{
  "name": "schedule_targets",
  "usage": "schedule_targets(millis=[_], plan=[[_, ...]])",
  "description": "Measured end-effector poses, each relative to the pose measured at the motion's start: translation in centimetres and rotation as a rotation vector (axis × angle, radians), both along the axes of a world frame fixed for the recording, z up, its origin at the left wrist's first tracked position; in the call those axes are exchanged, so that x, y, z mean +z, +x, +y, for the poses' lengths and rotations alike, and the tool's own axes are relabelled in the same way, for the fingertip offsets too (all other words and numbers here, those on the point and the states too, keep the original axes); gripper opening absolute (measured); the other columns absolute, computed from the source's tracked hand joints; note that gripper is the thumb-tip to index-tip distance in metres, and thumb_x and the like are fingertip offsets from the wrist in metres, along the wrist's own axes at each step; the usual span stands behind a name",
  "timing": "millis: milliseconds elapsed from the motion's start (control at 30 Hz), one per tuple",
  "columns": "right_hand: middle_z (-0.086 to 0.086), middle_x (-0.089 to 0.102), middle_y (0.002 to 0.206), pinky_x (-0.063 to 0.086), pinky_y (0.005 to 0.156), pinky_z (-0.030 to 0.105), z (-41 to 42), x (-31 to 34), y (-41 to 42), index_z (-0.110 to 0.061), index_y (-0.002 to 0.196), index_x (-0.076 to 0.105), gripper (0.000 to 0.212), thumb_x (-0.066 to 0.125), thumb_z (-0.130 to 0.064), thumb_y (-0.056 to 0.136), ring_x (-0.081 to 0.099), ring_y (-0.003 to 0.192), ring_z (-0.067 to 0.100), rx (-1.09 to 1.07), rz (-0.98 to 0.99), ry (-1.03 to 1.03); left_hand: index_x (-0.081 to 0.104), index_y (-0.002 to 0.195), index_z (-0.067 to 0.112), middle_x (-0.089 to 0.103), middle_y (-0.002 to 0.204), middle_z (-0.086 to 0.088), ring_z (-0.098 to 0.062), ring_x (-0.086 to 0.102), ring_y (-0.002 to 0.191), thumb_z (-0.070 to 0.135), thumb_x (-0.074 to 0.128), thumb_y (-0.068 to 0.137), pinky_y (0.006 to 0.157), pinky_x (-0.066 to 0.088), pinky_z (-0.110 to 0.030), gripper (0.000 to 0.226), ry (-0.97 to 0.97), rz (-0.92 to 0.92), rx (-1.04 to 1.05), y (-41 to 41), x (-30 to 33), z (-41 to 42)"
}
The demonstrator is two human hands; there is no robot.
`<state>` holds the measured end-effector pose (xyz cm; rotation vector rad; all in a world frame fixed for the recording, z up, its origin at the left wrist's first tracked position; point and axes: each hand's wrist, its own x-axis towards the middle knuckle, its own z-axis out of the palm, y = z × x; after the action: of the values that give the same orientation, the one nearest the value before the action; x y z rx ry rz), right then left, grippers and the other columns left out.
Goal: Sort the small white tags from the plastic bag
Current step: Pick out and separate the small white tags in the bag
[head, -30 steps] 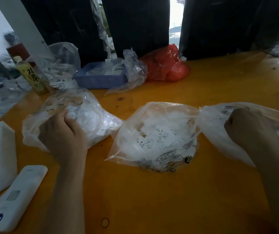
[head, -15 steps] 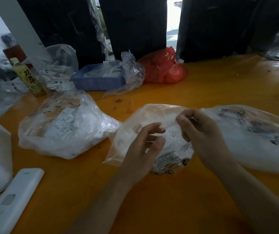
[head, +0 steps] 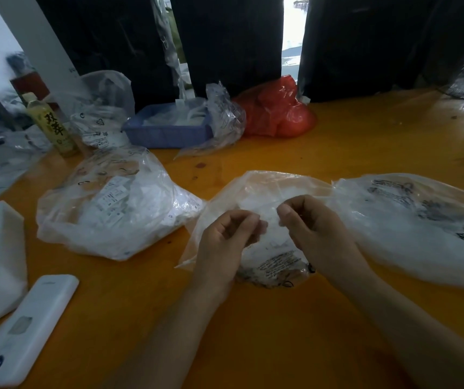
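Orange tabletop [head: 295, 332] is stretching under everything, with dark curtains [head: 225, 37] hanging behind. Between two fuller bags, the middle plastic bag [head: 256, 192] of white tags [head: 275, 240] is lying before me. My left hand [head: 225, 240] and right hand [head: 312, 228] are both pinching its film with curled fingers.

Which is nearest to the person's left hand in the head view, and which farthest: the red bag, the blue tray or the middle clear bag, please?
From the left hand:
1. Middle clear bag, under the fingers, which appear to pinch it.
2. Blue tray, farther back and to the left.
3. Red bag, at the table's back edge, right of the tray.
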<state>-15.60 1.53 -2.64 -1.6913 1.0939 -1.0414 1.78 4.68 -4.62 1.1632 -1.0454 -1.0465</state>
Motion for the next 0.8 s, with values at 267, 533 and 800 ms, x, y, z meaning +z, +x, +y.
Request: schedule_targets(millis=[267, 533, 800], plan=[[-0.026, 0.060, 0.063, 0.034, 0.045, 0.019, -0.19, -0.47, -0.10, -0.033, 0.090, 0.067, 0.020, 0.053, -0.044, 0.100, 0.038, 0.046, 0.004, -0.013, 0.116, -0.012, 0.081, 0.090, 0.026, 0.081, 0.096, -0.009, -0.016, 0.076, 0.091, 0.021, 0.069, 0.101, 0.079, 0.060, -0.025, 0.017, 0.059, 0.125, 0.075, 0.26, -0.09, -0.25], [-0.017, 0.060, 0.065, 0.038, 0.048, 0.019, -0.21, -0.57, -0.16, -0.031, 0.090, 0.067, 0.017, 0.059, -0.044, 0.097, 0.044, 0.049, 0.004, -0.046, 0.124, -0.029, 0.077, 0.085, 0.022, 0.076, 0.084, -0.005, -0.014, 0.072, 0.078, 0.023, 0.069, 0.102, 0.074, 0.058, -0.024, 0.018, 0.064, 0.062, 0.040, 0.39, -0.37, -0.32], [-0.030, 0.059, 0.068, 0.039, 0.049, 0.009, 0.24, -0.54, 0.32, -0.032, 0.090, 0.064, 0.011, 0.060, -0.038, 0.099, 0.053, 0.057, -0.007, -0.050, 0.224, -0.126, 0.080, 0.104, 0.028, 0.081, 0.108, -0.002, -0.018, 0.079, 0.096, 0.046, 0.085, 0.085, 0.074, 0.061, -0.024, 0.027, 0.097, 0.050, -0.077, 0.26, -0.10, 0.09]])
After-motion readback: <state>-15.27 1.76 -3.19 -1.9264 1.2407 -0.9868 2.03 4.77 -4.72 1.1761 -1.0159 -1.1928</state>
